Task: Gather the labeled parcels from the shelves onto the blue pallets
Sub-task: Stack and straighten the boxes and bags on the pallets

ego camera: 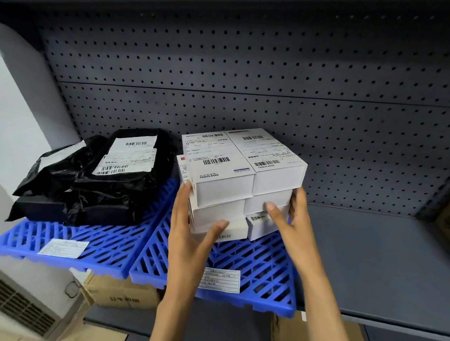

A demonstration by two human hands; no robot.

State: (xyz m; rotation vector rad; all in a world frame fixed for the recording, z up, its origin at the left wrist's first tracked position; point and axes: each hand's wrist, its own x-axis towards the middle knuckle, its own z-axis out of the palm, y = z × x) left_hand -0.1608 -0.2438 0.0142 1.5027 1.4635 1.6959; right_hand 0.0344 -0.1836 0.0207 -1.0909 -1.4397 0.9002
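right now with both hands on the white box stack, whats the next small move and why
Probably ease both hands away slowly, checking that the stack stays put. The white box stack already sits on the right blue pallet, with the left hand and right hand pressing its sides. The layers look slightly offset, so squaring them first may help.

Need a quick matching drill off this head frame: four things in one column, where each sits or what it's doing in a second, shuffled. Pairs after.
Things:
1. black bagged parcels
2. white boxes
3. left hand
4. brown carton

Places:
A. below the shelf, under the pallets
B. stacked on the right blue pallet
C. piled on the left blue pallet
D. against the left side of the box stack

Pairs: 1-C, 2-B, 3-D, 4-A
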